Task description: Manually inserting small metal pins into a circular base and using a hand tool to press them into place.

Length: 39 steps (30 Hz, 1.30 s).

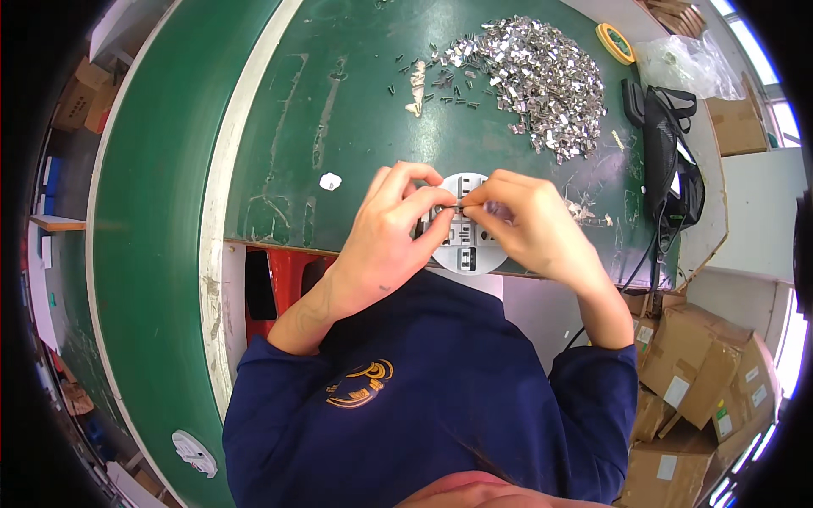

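Note:
A round light-grey plastic part (484, 259) with slots and dark metal inserts lies at the table's near edge, partly covered by my hands. Over its middle, a small dark piece (458, 207) sits between the fingertips of both hands. My left hand (391, 218) pinches it from the left with thumb and forefinger. From the right, my right hand (532, 222) meets it in a similar pinch. Whether the piece touches the plastic part, I cannot tell.
Beyond my hands is a big heap of small shiny metal pieces (555, 93), with dark loose pins (449, 80) beside it. A yellow tape roll (616, 44), a clear plastic bag (690, 68) and a black bag (673, 161) are on the right. Cardboard boxes (694, 356) stand lower right.

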Available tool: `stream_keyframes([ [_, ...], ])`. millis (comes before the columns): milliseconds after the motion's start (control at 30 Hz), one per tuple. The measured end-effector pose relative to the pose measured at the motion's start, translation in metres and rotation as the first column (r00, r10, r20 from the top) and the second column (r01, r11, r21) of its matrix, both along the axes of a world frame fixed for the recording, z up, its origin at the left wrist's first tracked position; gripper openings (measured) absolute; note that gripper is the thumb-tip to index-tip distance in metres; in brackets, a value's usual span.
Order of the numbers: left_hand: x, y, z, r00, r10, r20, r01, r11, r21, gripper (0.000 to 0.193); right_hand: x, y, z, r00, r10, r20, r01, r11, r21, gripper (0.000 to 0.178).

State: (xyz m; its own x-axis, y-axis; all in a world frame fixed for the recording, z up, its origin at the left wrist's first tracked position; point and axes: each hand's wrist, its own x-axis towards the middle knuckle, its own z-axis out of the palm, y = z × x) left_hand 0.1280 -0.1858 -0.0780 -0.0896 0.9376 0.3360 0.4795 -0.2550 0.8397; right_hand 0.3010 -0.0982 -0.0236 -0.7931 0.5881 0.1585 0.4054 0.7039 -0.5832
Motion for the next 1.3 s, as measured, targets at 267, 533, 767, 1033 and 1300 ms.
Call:
stream_keyframes([
  [267,0.005,-0.003,0.001,0.936,-0.102,-0.337,0.112,0.994,0.011,0.095,-0.01,0.017,0.011,0.812,-0.249,-0.528,-0.154,0.781,-0.606,0.048],
  [533,0.008,-0.003,-0.004,0.909,-0.134,-0.395,0.136,0.99,-0.024,0.11,-0.024,0.017,-0.006,0.661,-0.241,-0.711,-0.436,0.647,-0.625,0.052],
  [767,0.008,-0.003,-0.005,0.904,-0.127,-0.408,0.13,0.991,-0.02,0.105,-0.024,0.02,-0.016,0.68,-0.22,-0.7,-0.508,0.547,-0.665,0.054],
  [1033,0.007,-0.001,-0.005,0.898,-0.133,-0.419,0.14,0.99,-0.016,0.106,-0.027,0.018,-0.018,0.682,-0.235,-0.693,-0.467,0.588,-0.66,0.052],
  [1300,0.009,-0.005,-0.007,0.908,-0.104,-0.406,0.099,0.995,-0.033,0.11,-0.029,0.083,-0.005,0.938,-0.214,-0.272,0.189,0.975,-0.114,0.019],
])
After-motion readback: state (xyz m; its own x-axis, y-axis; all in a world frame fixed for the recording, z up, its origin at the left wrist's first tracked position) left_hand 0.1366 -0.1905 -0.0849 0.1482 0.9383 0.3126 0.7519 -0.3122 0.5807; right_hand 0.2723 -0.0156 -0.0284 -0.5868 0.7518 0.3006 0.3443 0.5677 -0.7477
